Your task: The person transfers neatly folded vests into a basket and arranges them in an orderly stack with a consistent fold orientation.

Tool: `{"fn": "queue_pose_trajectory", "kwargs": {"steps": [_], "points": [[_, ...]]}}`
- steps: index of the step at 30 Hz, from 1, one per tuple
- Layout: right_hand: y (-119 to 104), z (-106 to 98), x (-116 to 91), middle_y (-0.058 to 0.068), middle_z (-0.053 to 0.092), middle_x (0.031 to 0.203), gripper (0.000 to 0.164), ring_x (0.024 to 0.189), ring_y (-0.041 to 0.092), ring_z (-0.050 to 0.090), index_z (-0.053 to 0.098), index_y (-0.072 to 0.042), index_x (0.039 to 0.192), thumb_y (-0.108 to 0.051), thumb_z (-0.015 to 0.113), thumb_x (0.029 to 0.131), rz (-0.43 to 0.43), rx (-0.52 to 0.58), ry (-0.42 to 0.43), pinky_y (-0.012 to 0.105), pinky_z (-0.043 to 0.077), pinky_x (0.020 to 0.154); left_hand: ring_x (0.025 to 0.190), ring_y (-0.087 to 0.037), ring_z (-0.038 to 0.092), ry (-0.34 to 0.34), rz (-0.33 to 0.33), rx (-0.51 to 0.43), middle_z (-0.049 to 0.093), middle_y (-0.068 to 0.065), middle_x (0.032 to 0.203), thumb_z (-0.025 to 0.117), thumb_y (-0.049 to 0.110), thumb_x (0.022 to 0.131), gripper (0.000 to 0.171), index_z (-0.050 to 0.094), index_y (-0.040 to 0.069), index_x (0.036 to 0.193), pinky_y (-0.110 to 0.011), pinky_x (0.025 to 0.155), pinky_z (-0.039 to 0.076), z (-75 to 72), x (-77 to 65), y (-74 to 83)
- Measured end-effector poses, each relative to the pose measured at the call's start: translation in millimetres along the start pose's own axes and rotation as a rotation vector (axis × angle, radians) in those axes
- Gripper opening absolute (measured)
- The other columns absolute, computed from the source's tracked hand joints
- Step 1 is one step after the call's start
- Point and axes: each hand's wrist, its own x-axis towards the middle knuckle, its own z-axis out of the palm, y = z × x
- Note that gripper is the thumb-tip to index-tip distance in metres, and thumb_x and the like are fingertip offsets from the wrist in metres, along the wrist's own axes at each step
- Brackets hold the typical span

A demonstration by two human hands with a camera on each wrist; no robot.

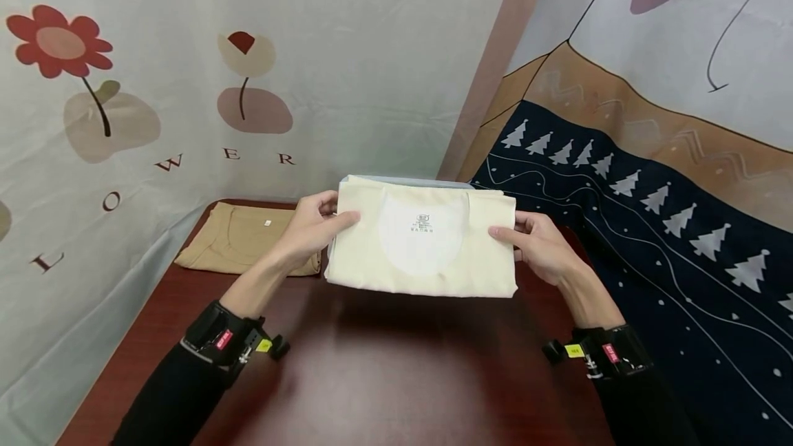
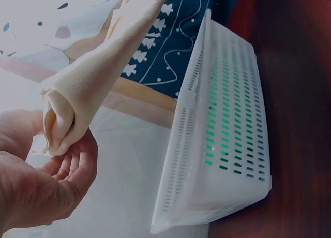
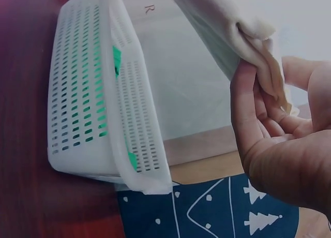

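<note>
One cream folded garment [image 1: 421,246] hangs in the air above the desk [image 1: 421,377], held between two hands, its printed neck label facing the wearer of the head camera. The left hand [image 1: 316,222] pinches one side edge, thumb in front and fingers curled behind, closed to about the thickness of the folded cloth; the right hand [image 1: 542,246] pinches the opposite edge in the same way. A single tan folded garment [image 1: 232,239] lies on the desk at the left, its near right part crossed by the left hand and wrist in the head view. One white perforated basket [image 2: 232,189] stands on the desk, well apart from both hands in the wrist views; the held cloth blocks most of it from the head camera. Green material [image 3: 117,59] shows inside and through its slots, though how many pieces cannot be told. Two black wrist straps [image 1: 213,336], one per arm, sit over dark sleeves. Behind, a pale curtain [image 1: 372,88] bears two printed flowers and five letters, and a navy cloth [image 1: 619,253] at the right carries a row of white trees.
</note>
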Motion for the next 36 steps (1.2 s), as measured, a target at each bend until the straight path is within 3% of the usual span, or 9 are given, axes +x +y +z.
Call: {"fn": "queue_pose_trajectory", "kwargs": {"steps": [12,18,24,32,36], "points": [[-4,0,32,0.023,0.063,0.148,0.062,0.105,0.017,0.08,0.053,0.0,0.161,-0.036,0.071,0.113,0.102,-0.012,0.077,0.036,0.071,0.092,0.102,-0.019,0.078,0.021,-0.116,-0.003,0.074,-0.023,0.134,0.074,0.022,0.109,0.052,0.062,-0.001,0.153,-0.034,0.086,0.07,-6.8,34.7,0.8],[-5,-1,45,0.024,0.061,0.153,0.065,0.111,0.019,0.077,0.053,0.0,0.163,-0.038,0.071,0.113,0.126,-0.025,0.089,0.035,0.07,0.093,0.106,-0.02,0.077,0.027,-0.142,-0.001,0.074,-0.023,0.138,0.073,0.024,0.11,0.053,0.06,-0.001,0.155,-0.032,0.087,0.069,-9.3,48.1,1.6],[-4,-2,54,0.02,0.064,0.146,0.063,0.106,0.013,0.078,0.054,0.003,0.159,-0.036,0.071,0.113,0.148,-0.016,0.096,0.033,0.07,0.092,0.106,-0.019,0.076,0.022,-0.158,0.005,0.072,-0.023,0.14,0.074,0.023,0.11,0.054,0.06,-0.003,0.155,-0.029,0.086,0.068,-9.3,59.8,3.2],[3,-5,68,0.02,0.061,0.151,0.061,0.115,0.018,0.074,0.051,0.002,0.163,-0.033,0.066,0.115,0.19,-0.008,0.09,0.031,0.069,0.093,0.125,-0.029,0.072,0.027,-0.205,0.055,0.068,-0.023,0.154,0.074,0.027,0.111,0.058,0.057,-0.002,0.158,-0.042,0.104,0.062,-9.0,75.0,-0.7],[7,-6,76,0.021,0.06,0.152,0.06,0.117,0.02,0.074,0.051,0.002,0.163,-0.033,0.066,0.115,0.212,-0.009,0.094,0.033,0.069,0.093,0.128,-0.03,0.072,0.028,-0.227,0.056,0.067,-0.024,0.154,0.073,0.027,0.111,0.059,0.056,-0.003,0.159,-0.04,0.105,0.063,-8.3,82.6,-4.6]]}}
